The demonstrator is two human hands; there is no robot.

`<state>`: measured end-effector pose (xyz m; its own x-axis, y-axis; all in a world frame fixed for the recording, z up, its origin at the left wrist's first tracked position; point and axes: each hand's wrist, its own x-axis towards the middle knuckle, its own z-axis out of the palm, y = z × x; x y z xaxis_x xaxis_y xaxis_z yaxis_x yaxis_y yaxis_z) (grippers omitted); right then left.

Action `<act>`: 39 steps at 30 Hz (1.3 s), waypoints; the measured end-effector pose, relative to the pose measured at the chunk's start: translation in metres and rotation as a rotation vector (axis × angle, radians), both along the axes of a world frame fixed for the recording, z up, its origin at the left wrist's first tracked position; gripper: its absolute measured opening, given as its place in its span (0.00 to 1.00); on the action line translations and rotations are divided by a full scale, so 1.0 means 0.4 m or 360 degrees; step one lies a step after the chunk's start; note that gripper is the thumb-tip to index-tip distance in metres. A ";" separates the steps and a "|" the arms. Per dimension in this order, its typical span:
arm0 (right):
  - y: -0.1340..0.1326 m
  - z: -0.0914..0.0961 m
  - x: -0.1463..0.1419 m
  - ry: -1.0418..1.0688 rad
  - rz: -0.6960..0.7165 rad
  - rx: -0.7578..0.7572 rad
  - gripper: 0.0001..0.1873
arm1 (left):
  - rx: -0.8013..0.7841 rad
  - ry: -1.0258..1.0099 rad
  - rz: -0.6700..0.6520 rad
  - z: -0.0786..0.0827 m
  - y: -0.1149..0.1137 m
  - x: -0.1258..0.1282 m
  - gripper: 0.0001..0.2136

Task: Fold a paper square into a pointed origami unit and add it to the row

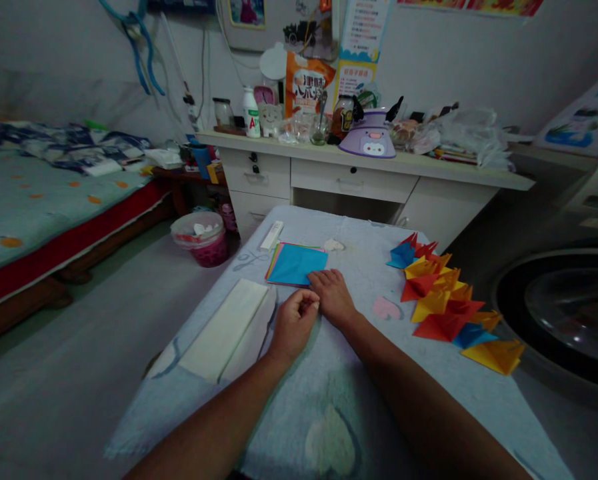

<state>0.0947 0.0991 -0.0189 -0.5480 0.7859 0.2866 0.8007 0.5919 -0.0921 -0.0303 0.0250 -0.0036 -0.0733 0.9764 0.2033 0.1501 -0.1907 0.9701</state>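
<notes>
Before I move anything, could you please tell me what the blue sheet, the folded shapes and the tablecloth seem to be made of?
Blue sheet: probably matte paper, being thin, flat and straight-edged.
Folded shapes: likely paper too, matte, with sharp creases and points.
Tablecloth: apparently dull, soft fabric, from its slight wrinkles and uneven edge; the fibre can't be told.

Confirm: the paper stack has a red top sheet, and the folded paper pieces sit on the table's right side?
Not quite: the head view shows the paper stack has a blue top sheet. The folded paper pieces do sit on the right.
</notes>
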 end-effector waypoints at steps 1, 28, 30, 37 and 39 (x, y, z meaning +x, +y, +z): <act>0.000 0.002 0.000 -0.0004 0.0015 0.0005 0.17 | -0.0002 -0.0004 0.0005 0.001 0.000 0.000 0.04; -0.122 0.160 0.236 0.2278 -0.0590 -0.0938 0.23 | 0.0175 -0.0099 0.0433 -0.028 -0.007 -0.005 0.18; -0.148 0.145 0.251 0.2300 -0.0612 -0.1026 0.23 | 0.0121 -0.0161 0.0333 -0.025 -0.006 -0.005 0.19; -0.181 0.074 0.274 0.1978 -0.0653 -0.1005 0.24 | -0.0076 -0.0110 -0.0054 -0.026 -0.004 0.006 0.18; -0.178 0.050 0.278 0.1808 -0.0662 -0.0954 0.25 | -0.0109 -0.0030 -0.0088 -0.036 0.000 0.008 0.18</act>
<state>0.2057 0.0279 0.0012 0.0686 0.9974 -0.0240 0.2184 -0.0385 -0.9751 -0.0272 0.0248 -0.0182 -0.0220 0.9906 0.1348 0.1230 -0.1312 0.9837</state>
